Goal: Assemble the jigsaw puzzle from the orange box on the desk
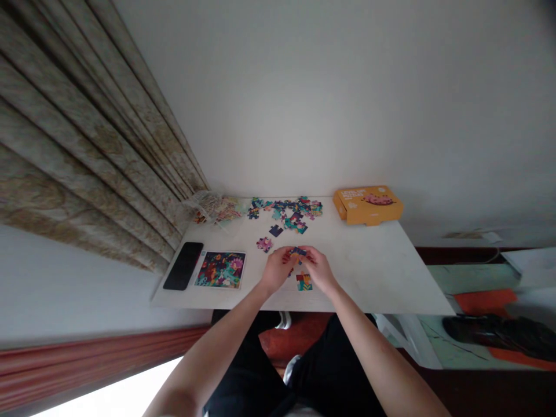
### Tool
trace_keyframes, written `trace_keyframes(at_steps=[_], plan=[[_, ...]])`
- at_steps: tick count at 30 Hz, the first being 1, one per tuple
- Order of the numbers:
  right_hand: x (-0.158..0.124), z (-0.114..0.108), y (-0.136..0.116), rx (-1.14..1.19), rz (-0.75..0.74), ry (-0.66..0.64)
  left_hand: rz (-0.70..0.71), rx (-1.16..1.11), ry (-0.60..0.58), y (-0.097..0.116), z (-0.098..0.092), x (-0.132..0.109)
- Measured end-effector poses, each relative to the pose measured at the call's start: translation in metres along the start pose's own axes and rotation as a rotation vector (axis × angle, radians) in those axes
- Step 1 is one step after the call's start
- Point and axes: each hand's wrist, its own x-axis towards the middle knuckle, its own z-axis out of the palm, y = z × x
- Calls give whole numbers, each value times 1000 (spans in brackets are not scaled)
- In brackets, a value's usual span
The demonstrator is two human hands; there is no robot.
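Our L hand (278, 269) & R hand (319, 270) pinch a puzzle piece (297, 252) between fingertips, just above front edge of white table (369, 272); more tabletop runs R, loose pieces (284, 213) lie beyond.

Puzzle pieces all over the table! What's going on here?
A person's left hand and right hand are holding dark puzzle pieces above a white table. A small group of pieces lies just below the hands, a loose pile lies farther away, and a picture card sits to the left.
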Motion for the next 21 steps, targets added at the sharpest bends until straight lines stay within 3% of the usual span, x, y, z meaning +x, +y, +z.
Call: trace_keyframes(at_steps=[3,7,11,14,21], plan=[[-11,-16,9,-203,-26,-59,250,304,81,-11,-12,-17],[-22,-37,18,-475,-106,-145,479,586,-89,-24,-23,-32],[-4,-38,18,-677,-213,-118,549,730,-195,-24,-19,-39],[46,-28,7,-782,-256,-91,579,759,-244,-21,-13,-39],[204,1,-21,-994,-265,-85,585,689,-254,-25,-12,-38]])
